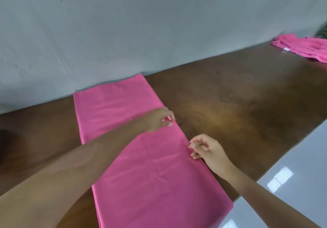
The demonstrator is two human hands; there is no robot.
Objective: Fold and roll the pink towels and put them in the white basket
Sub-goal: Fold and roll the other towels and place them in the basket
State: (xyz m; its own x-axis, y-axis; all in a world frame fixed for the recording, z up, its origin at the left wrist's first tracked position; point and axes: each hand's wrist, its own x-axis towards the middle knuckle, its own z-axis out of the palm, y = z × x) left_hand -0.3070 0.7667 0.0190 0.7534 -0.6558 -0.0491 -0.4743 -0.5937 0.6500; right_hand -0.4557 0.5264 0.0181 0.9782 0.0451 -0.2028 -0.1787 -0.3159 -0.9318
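A pink towel (123,114), folded into a long strip, lies flat on the dark wooden table (238,93), running from the wall toward me. My left hand (160,119) reaches across the towel to its right edge, fingers curled as if pinching the hem. My right hand (205,148) sits at the same right edge, nearer to me, thumb and fingers pinching the cloth. The white basket is not in view.
A loose pile of more pink towels (304,45) lies at the far right of the table by the grey wall (123,24). Glossy white floor tiles (292,183) show past the table's right edge.
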